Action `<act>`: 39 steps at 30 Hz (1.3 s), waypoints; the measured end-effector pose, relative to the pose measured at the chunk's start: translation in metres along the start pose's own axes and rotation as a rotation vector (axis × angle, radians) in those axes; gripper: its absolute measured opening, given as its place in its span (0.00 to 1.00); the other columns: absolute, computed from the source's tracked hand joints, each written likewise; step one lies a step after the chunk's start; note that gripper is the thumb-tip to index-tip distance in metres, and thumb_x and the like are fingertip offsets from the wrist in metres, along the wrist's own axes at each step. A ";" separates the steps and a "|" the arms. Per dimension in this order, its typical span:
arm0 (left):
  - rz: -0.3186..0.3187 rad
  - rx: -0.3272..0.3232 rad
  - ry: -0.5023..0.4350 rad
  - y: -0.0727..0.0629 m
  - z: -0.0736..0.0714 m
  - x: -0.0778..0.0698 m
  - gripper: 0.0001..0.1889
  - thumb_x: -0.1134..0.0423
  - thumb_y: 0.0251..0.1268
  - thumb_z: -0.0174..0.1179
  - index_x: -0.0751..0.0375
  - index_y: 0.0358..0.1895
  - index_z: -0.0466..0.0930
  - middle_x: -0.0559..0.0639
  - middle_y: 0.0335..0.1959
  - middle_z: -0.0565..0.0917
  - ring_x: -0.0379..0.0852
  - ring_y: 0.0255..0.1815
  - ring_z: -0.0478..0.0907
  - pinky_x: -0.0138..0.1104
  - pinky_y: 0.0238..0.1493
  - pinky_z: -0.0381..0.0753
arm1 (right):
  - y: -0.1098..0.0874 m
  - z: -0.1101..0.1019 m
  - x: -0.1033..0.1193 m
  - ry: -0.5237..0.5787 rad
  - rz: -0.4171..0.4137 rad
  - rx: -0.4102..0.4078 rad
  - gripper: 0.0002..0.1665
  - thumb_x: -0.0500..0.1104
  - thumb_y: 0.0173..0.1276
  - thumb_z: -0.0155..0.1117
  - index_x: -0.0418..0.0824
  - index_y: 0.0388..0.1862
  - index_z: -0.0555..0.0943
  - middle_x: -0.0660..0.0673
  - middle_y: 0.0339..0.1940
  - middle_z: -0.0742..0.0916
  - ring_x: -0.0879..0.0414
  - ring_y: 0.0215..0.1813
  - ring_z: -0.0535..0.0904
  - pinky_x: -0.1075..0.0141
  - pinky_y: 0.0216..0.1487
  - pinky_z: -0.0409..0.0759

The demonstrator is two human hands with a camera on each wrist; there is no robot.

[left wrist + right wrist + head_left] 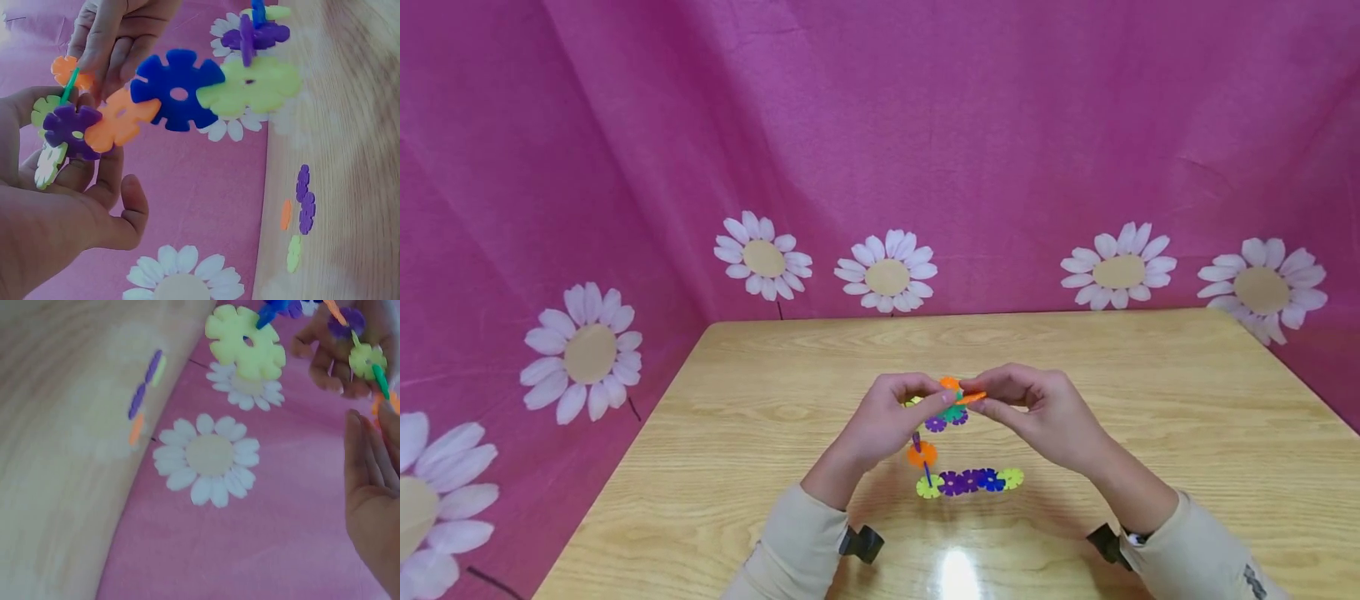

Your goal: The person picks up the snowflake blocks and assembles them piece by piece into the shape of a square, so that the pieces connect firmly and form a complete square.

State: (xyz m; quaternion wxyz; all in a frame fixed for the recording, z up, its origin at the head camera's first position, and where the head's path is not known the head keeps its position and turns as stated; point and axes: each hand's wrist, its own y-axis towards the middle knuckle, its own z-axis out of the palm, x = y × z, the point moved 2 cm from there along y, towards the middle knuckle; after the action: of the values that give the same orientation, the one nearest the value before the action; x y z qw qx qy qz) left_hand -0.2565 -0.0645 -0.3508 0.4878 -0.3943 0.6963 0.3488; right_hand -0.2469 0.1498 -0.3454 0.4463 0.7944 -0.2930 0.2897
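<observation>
Clamped on one end of a multicoloured chain of interlocked flower-shaped plastic discs (164,84), the left hand's (874,423) fingers apparently steady it above the pale wooden surface (760,375); the right hand (1060,423) pinches an orange flower-shaped plastic disc (972,397), seemingly for joining.

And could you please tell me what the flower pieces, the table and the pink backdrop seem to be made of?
Pieces: probably plastic, smooth; even colour and notched edges. Table: wood or wood-look laminate, glossy; visible grain and a bright reflection. Backdrop: likely fabric, fairly matt; soft folds and no glare.
</observation>
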 end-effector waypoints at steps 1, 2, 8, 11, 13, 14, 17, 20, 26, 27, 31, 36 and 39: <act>0.013 -0.004 0.009 0.000 0.000 0.000 0.12 0.52 0.73 0.59 0.56 0.44 0.87 0.51 0.43 0.83 0.48 0.45 0.73 0.33 0.32 0.76 | 0.000 -0.003 0.000 -0.005 0.025 0.013 0.14 0.30 0.65 0.68 0.36 0.50 0.84 0.40 0.43 0.91 0.59 0.43 0.89 0.68 0.41 0.86; 0.020 -0.012 0.016 0.000 -0.001 0.000 0.12 0.52 0.72 0.59 0.56 0.44 0.87 0.51 0.42 0.83 0.48 0.44 0.73 0.33 0.32 0.76 | 0.001 -0.006 -0.001 -0.021 0.058 0.024 0.14 0.32 0.66 0.68 0.36 0.50 0.84 0.41 0.43 0.91 0.58 0.43 0.89 0.67 0.43 0.86; 0.027 -0.057 0.037 -0.003 -0.004 -0.001 0.11 0.52 0.72 0.60 0.54 0.42 0.86 0.51 0.42 0.82 0.48 0.37 0.74 0.32 0.27 0.75 | 0.010 -0.011 -0.025 -0.261 0.308 0.177 0.07 0.40 0.69 0.67 0.39 0.43 0.86 0.47 0.35 0.89 0.59 0.32 0.85 0.68 0.34 0.84; 0.053 -0.056 0.062 -0.004 -0.004 -0.002 0.10 0.52 0.72 0.60 0.54 0.42 0.86 0.49 0.43 0.84 0.44 0.40 0.74 0.35 0.38 0.76 | 0.022 -0.002 -0.044 -0.456 0.339 0.330 0.06 0.41 0.69 0.67 0.40 0.37 0.86 0.50 0.29 0.86 0.62 0.25 0.77 0.69 0.27 0.77; 0.078 -0.058 0.082 -0.004 -0.004 -0.003 0.10 0.53 0.72 0.60 0.54 0.41 0.86 0.48 0.42 0.85 0.42 0.43 0.76 0.41 0.49 0.73 | 0.030 0.005 -0.056 -0.577 0.325 0.417 0.06 0.40 0.68 0.68 0.40 0.31 0.85 0.52 0.23 0.83 0.62 0.23 0.71 0.70 0.25 0.71; 0.089 -0.061 0.094 -0.005 -0.004 -0.003 0.09 0.54 0.72 0.60 0.54 0.41 0.86 0.47 0.41 0.86 0.42 0.46 0.76 0.43 0.53 0.71 | 0.033 0.009 -0.061 -0.619 0.319 0.452 0.06 0.40 0.67 0.68 0.41 0.29 0.84 0.53 0.21 0.80 0.62 0.22 0.68 0.70 0.25 0.69; 0.113 -0.072 0.114 -0.006 -0.005 -0.004 0.08 0.55 0.72 0.60 0.53 0.40 0.86 0.46 0.40 0.86 0.42 0.49 0.77 0.48 0.58 0.68 | 0.040 0.018 -0.074 -0.677 0.337 0.526 0.08 0.39 0.66 0.69 0.43 0.26 0.81 0.53 0.18 0.75 0.61 0.21 0.65 0.70 0.25 0.65; 0.128 -0.081 0.137 -0.007 -0.005 -0.006 0.08 0.55 0.71 0.61 0.53 0.39 0.85 0.45 0.40 0.86 0.43 0.51 0.76 0.49 0.59 0.68 | 0.042 0.023 -0.081 -0.672 0.359 0.555 0.09 0.42 0.64 0.72 0.45 0.27 0.81 0.53 0.19 0.77 0.60 0.22 0.68 0.68 0.26 0.68; 0.146 -0.094 0.198 -0.008 -0.006 -0.012 0.06 0.55 0.70 0.62 0.51 0.38 0.85 0.42 0.39 0.85 0.44 0.55 0.76 0.56 0.65 0.67 | 0.041 0.029 -0.086 -0.663 0.337 0.533 0.12 0.45 0.61 0.75 0.46 0.26 0.78 0.54 0.22 0.79 0.60 0.26 0.72 0.67 0.29 0.71; 0.151 -0.094 0.207 -0.008 -0.005 -0.013 0.06 0.56 0.70 0.62 0.51 0.38 0.85 0.42 0.39 0.85 0.43 0.55 0.77 0.55 0.66 0.68 | 0.041 0.030 -0.087 -0.653 0.336 0.526 0.12 0.44 0.60 0.75 0.46 0.26 0.78 0.54 0.22 0.78 0.60 0.26 0.71 0.67 0.30 0.71; 0.169 -0.082 0.230 -0.006 -0.004 -0.013 0.06 0.57 0.70 0.63 0.52 0.37 0.85 0.42 0.39 0.84 0.43 0.55 0.77 0.52 0.66 0.70 | 0.042 0.031 -0.090 -0.563 0.387 0.509 0.09 0.40 0.59 0.75 0.43 0.27 0.80 0.53 0.23 0.80 0.59 0.27 0.72 0.66 0.32 0.72; 0.164 -0.080 0.236 -0.007 -0.004 -0.011 0.06 0.56 0.70 0.63 0.52 0.37 0.86 0.42 0.39 0.84 0.43 0.56 0.77 0.53 0.67 0.70 | 0.041 0.030 -0.094 -0.482 0.514 0.450 0.15 0.39 0.57 0.77 0.35 0.38 0.81 0.48 0.31 0.84 0.56 0.34 0.76 0.63 0.39 0.78; 0.164 -0.084 0.242 -0.007 -0.005 -0.010 0.07 0.55 0.70 0.62 0.52 0.38 0.86 0.42 0.40 0.85 0.43 0.56 0.77 0.53 0.66 0.70 | 0.038 0.030 -0.093 -0.469 0.524 0.409 0.14 0.39 0.58 0.77 0.35 0.38 0.81 0.48 0.31 0.84 0.57 0.32 0.76 0.65 0.38 0.78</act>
State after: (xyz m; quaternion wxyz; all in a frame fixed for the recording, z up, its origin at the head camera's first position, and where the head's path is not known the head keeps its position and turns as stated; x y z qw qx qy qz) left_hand -0.2502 -0.0696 -0.3404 0.3533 -0.3954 0.7646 0.3663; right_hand -0.3301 0.1265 -0.4045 0.1111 0.8096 -0.5159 0.2569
